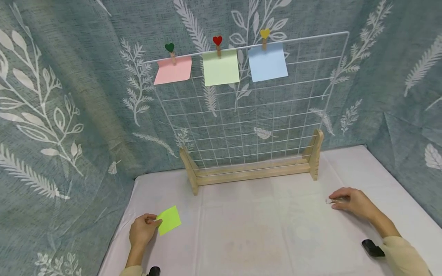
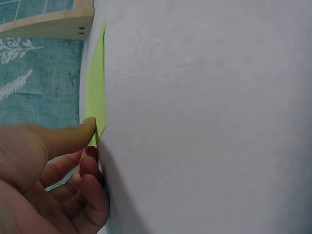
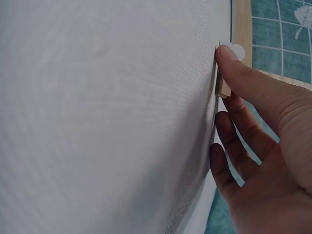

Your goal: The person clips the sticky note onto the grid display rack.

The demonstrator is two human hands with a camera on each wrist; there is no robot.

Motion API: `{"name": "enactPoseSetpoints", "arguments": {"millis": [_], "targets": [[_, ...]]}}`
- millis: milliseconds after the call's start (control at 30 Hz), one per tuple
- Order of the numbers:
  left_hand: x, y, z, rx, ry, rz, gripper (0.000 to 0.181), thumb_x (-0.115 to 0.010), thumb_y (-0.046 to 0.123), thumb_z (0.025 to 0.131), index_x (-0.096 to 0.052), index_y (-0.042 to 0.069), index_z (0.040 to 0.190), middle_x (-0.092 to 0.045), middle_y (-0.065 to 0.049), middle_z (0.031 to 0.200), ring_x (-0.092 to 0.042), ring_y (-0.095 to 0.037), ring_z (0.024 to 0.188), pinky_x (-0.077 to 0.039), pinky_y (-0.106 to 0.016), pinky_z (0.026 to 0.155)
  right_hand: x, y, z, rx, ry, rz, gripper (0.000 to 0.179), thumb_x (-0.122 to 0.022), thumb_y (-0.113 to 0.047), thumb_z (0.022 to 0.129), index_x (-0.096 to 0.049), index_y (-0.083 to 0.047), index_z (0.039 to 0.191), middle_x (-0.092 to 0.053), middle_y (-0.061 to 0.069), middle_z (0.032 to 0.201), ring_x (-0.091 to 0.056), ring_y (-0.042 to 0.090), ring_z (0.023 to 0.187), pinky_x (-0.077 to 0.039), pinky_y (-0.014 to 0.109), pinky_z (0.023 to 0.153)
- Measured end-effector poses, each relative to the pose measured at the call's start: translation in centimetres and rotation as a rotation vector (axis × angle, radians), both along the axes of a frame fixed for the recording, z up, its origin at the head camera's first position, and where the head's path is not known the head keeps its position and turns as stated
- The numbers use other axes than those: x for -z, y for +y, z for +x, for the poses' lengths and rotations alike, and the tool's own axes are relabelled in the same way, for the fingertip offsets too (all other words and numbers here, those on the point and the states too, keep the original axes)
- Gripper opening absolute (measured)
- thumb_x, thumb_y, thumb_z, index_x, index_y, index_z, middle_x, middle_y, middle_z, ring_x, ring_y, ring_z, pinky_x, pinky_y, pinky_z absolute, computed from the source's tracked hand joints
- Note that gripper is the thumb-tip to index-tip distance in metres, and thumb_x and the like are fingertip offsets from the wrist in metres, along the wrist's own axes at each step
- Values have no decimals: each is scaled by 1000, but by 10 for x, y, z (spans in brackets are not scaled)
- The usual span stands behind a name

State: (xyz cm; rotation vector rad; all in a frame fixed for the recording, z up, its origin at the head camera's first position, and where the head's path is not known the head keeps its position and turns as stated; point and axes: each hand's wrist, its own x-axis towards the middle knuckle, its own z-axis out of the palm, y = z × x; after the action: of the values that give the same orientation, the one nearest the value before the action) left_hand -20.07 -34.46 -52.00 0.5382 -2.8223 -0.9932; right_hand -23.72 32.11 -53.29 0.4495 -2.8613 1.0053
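My left hand (image 1: 142, 231) pinches a bright yellow-green paper note (image 1: 169, 220) by one edge, low over the white table at the left. In the left wrist view the note (image 2: 96, 80) shows almost edge-on, with the thumb across its near end. At the right of the table my right hand (image 1: 357, 207) holds a small wooden clothespin (image 3: 224, 88) between thumb and fingers. A white ornament (image 3: 238, 50) sits at the far end of this clothespin; its shape is partly hidden by the thumb.
A white wire grid (image 1: 241, 115) stands in a wooden base (image 1: 255, 172) at the back. Clothespins with green, red and yellow hearts hold a pink note (image 1: 173, 71), a pale green note (image 1: 221, 69) and a blue note (image 1: 268, 64) along its top. Patterned curtains (image 1: 69, 134) surround the table (image 1: 248, 230).
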Motion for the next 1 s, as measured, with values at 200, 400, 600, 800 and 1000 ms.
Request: {"name": "enactPoseSetpoints", "arguments": {"millis": [200,400,600,800,1000], "targets": [[2,-1,2,-15,54,6,20,-73,13,84,-70,-5,92,-64,-4,72,-58,-22,66,-41,-29,54,-3,-7,-6,-37,-5,-8,25,-83,-21,78,-76,-10,99,-71,0,97,-60,5,92,-52,23,80],[6,0,2,-49,109,18,17,-73,12,85,-71,-4,89,-67,-7,73,-59,-22,67,-40,-29,56,-4,-14,-12,-48,-40,5,15,-80,-19,82,-76,-9,94,-70,-2,91,-63,10,86,-54,27,74],[8,2,0,-53,145,140,17,-71,9,89,-70,-8,95,-67,-9,74,-59,-14,55,-48,-22,45,-13,-18,-13,-13,-136,-57,18,-76,-15,87,-75,-2,98,-73,6,90,-64,5,77,-54,24,65],[6,4,-3,-27,147,251,17,-69,8,91,-69,-8,99,-66,-9,76,-60,-14,53,-52,-23,43,-28,-21,-12,39,-165,-188,28,-71,-18,91,-71,5,107,-72,15,99,-66,4,80,-56,24,68],[1,9,-8,30,172,227,15,-70,7,91,-70,-6,97,-66,-11,71,-57,-15,51,-48,-23,42,-46,-18,-13,79,-200,-298,38,-68,-23,94,-66,9,113,-73,16,99,-71,12,82,-60,34,76]]}}
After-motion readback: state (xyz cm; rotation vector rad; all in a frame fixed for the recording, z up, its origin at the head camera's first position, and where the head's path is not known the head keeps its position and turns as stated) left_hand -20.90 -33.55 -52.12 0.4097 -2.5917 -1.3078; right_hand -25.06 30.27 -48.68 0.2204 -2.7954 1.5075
